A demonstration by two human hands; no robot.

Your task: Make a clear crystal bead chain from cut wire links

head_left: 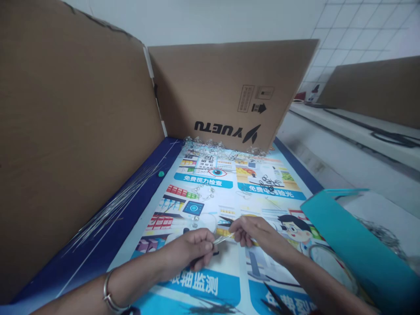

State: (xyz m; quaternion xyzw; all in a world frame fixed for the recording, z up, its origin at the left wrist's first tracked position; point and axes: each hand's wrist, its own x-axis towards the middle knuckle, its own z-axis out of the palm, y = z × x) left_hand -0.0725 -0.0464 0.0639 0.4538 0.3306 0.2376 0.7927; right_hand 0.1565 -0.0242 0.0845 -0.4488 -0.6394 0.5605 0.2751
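The thin clear strip [223, 239] lies between your two hands, low over the printed poster on the bench [210, 192]. Its long axis runs nearly level, from lower left to upper right. Your left hand [193, 251] pinches its near end between thumb and forefinger; your right hand [251, 232] closes its fingers on the far end, so both hands grasp the same piece and neither is nearer. A dark handle, possibly a small tool, shows under your left palm, though you cannot tell for sure.

Beyond, a heap of clear beads [226, 148] lies against the foot of the cardboard wall [226, 96]. A bundle of fine wires [111, 205] lies along the blue edge at left. At right, the teal box [354, 245] stands open, with grey tangled wire inside.
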